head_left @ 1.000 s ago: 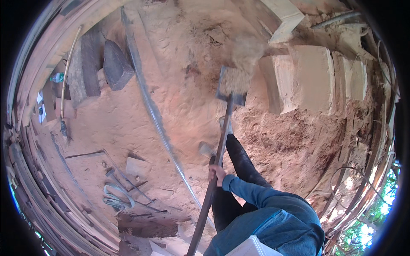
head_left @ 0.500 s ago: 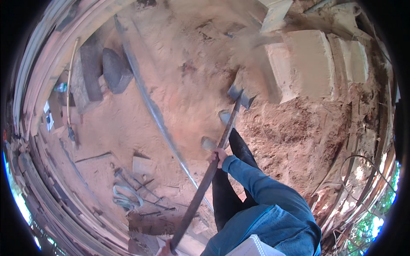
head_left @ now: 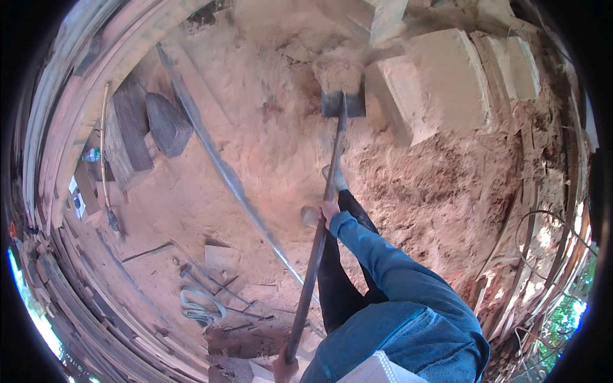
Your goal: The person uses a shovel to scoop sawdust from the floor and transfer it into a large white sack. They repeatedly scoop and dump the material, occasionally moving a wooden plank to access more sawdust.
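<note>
A long-handled shovel runs from the lower middle up toward the far ground. Its flat dark blade carries a small heap of reddish soil. My right hand, at the end of a blue sleeve, wraps round the middle of the handle. Lower down, my left hand grips the handle's top end, partly cut off by the lower picture edge. Both feet stand on the dusty ground beside the handle, below the blade.
Pale blocky slabs lie right of the blade, above a bank of loose soil. A long metal pipe crosses the ground at left. Dark stone, a stick, a coiled strap and stacked planks lie farther left.
The shovel has swung more upright, its blade moving away from my feet, up and slightly left. The soil on the blade now shows more clearly. Both hands keep their hold.
</note>
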`<action>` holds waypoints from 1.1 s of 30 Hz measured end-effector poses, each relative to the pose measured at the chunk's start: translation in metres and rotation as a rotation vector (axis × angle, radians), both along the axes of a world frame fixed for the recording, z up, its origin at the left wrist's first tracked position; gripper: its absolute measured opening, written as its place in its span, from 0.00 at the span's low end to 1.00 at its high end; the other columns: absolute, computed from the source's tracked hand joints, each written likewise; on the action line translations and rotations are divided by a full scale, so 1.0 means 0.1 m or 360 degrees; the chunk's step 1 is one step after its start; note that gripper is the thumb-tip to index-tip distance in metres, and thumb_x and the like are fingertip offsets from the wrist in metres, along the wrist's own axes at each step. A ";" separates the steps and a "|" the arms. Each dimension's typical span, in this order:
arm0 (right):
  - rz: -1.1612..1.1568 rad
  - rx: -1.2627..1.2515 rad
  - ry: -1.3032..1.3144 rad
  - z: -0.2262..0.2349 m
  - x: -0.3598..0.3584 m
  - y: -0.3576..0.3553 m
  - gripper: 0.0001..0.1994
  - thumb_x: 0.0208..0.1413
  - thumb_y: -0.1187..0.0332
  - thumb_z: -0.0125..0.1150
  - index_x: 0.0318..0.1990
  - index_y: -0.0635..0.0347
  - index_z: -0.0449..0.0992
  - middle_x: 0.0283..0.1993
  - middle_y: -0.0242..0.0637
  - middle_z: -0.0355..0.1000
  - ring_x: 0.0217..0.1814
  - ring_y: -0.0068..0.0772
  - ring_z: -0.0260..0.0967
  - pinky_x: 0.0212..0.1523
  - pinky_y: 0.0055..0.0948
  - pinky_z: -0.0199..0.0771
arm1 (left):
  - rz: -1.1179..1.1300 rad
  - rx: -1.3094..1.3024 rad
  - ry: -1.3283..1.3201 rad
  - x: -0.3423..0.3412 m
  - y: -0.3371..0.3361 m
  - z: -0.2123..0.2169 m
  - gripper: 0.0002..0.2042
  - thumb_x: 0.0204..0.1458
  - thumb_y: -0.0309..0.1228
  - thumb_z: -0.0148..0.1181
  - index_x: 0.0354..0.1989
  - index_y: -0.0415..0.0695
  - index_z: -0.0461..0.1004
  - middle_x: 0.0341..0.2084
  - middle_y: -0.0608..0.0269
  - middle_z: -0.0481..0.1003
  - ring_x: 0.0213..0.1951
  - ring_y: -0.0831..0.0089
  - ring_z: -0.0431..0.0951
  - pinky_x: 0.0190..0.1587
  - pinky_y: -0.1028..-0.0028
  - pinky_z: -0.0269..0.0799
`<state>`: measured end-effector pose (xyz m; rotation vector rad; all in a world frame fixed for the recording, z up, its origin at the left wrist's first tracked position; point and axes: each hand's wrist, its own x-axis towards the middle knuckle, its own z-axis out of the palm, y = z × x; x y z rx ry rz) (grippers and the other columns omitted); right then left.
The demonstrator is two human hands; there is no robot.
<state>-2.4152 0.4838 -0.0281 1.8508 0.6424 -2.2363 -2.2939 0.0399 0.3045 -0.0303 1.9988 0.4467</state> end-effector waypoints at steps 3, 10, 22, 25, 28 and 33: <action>0.0061 -0.0101 -0.0180 0.23 0.45 -0.35 0.14 0.54 0.66 0.52 0.18 0.57 0.63 0.12 0.38 0.58 0.12 0.38 0.60 0.13 0.39 0.65 | 0.0015 -0.0289 -0.0165 0.27 0.05 0.70 0.27 0.49 0.29 0.55 0.62 0.58 0.62 0.31 0.53 0.77 0.30 0.51 0.77 0.31 0.54 0.72; -0.0300 -0.1049 -0.0237 0.96 1.13 -1.61 0.16 0.54 0.65 0.51 0.15 0.56 0.61 0.11 0.38 0.56 0.16 0.43 0.64 0.27 0.44 0.70 | -0.0407 -0.0751 -0.0088 0.03 -0.40 2.05 0.25 0.50 0.29 0.55 0.59 0.59 0.64 0.33 0.53 0.78 0.34 0.50 0.78 0.34 0.55 0.74; -0.0408 -0.1093 -0.0137 0.25 0.52 -0.58 0.12 0.53 0.70 0.51 0.21 0.52 0.57 0.14 0.28 0.50 0.15 0.28 0.51 0.23 0.37 0.63 | -0.0749 -0.0763 0.0021 -0.56 0.36 1.44 0.30 0.46 0.29 0.60 0.61 0.57 0.62 0.28 0.55 0.76 0.27 0.55 0.77 0.29 0.58 0.73; -0.0333 -0.0861 -0.0373 0.23 0.58 -0.63 0.10 0.53 0.70 0.51 0.22 0.52 0.58 0.14 0.28 0.50 0.14 0.29 0.53 0.21 0.38 0.63 | -0.0498 -0.0667 0.0001 -0.35 0.16 1.11 0.30 0.43 0.30 0.63 0.59 0.55 0.63 0.27 0.56 0.76 0.27 0.59 0.78 0.30 0.61 0.73; -0.0230 -0.0575 -0.0283 0.11 0.58 -0.46 0.10 0.52 0.71 0.51 0.20 0.53 0.60 0.12 0.28 0.51 0.13 0.29 0.53 0.19 0.38 0.65 | -0.0305 -0.0590 -0.0033 -0.11 0.02 0.74 0.30 0.41 0.31 0.66 0.58 0.53 0.65 0.26 0.57 0.77 0.27 0.63 0.78 0.31 0.64 0.73; -0.0201 -0.0325 -0.0188 0.07 0.57 -0.45 0.11 0.52 0.71 0.52 0.20 0.54 0.60 0.13 0.31 0.55 0.13 0.30 0.56 0.16 0.39 0.67 | -0.0113 -0.0422 -0.0144 -0.11 -0.23 0.61 0.31 0.37 0.32 0.71 0.55 0.51 0.68 0.25 0.59 0.78 0.27 0.70 0.79 0.33 0.68 0.74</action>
